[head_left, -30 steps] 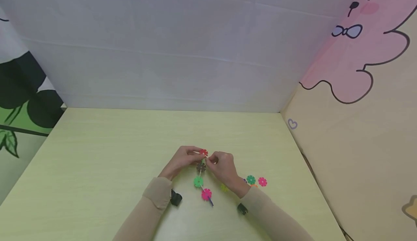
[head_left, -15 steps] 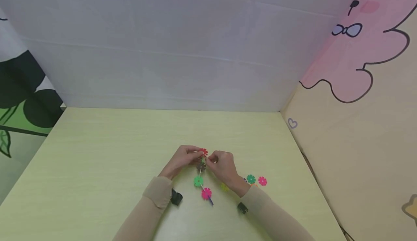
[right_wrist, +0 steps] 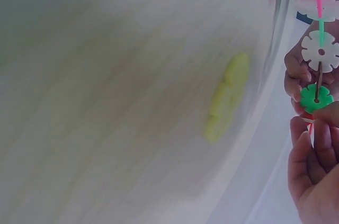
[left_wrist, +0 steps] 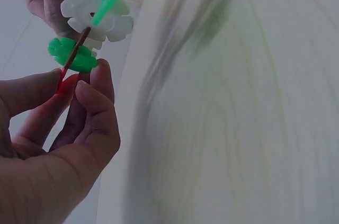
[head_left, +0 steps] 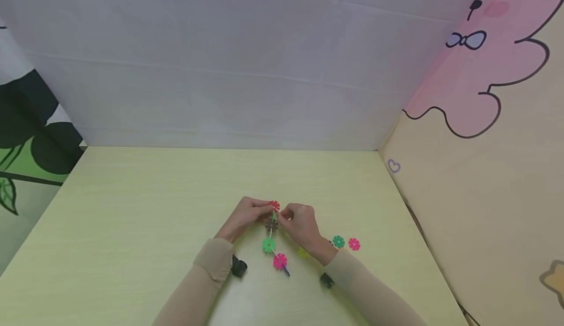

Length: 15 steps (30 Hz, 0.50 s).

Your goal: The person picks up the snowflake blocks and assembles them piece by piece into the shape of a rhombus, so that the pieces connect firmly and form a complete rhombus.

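Note:
A chain of notched plastic flower discs hangs between my hands in the head view: a red disc point(head_left: 275, 205), a dark disc point(head_left: 271, 225), a green disc point(head_left: 269, 244) and a pink disc point(head_left: 280, 261), joined by thin coloured pieces. Disc colours look different in the wrist views. My left hand point(head_left: 246, 216) pinches the chain's far end at the red disc. Close beside it, the fingertips of my right hand point(head_left: 301, 223) pinch a thin white strand point(right_wrist: 308, 121). Fingers cover part of this end. A blue piece point(head_left: 286, 271) sticks out below the pink disc.
Right of my right wrist lie a teal disc point(head_left: 338, 242) and another pink disc point(head_left: 354, 244); more discs are partly hidden there. A yellow disc point(head_left: 303, 253) lies under the right forearm. Pale walls border the light table point(head_left: 154, 194) behind and at the right.
My hands hold almost the same pose at the red disc throughout. The view shifts slightly, and the chain's lower end swings a little to the right.

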{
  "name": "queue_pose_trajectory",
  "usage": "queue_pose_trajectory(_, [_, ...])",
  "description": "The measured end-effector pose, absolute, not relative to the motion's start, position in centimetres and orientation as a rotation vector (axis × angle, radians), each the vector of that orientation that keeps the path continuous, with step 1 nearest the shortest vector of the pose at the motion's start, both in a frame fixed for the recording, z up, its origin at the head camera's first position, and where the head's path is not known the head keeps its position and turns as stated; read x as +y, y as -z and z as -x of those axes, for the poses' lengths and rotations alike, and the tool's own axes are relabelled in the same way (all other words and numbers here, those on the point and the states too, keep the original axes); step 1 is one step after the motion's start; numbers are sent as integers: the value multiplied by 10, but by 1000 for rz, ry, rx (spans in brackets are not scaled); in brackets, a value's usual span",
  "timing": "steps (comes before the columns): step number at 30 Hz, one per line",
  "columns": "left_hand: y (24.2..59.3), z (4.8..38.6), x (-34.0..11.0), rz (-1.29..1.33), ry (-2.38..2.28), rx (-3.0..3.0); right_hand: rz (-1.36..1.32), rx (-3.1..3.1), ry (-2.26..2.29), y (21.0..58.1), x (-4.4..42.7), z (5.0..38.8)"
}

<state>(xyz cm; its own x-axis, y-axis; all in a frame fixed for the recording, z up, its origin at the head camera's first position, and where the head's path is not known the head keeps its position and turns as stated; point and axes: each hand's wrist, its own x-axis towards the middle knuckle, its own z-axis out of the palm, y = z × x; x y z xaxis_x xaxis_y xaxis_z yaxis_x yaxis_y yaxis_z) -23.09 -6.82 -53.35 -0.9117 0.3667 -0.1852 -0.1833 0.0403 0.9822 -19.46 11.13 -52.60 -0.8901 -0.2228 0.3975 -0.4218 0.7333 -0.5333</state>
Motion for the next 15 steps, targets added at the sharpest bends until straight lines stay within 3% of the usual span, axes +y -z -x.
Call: queue_pose_trajectory(15, [537,210,-58,-96,-1982,1913,-583,-2625,-945,516,125,177])
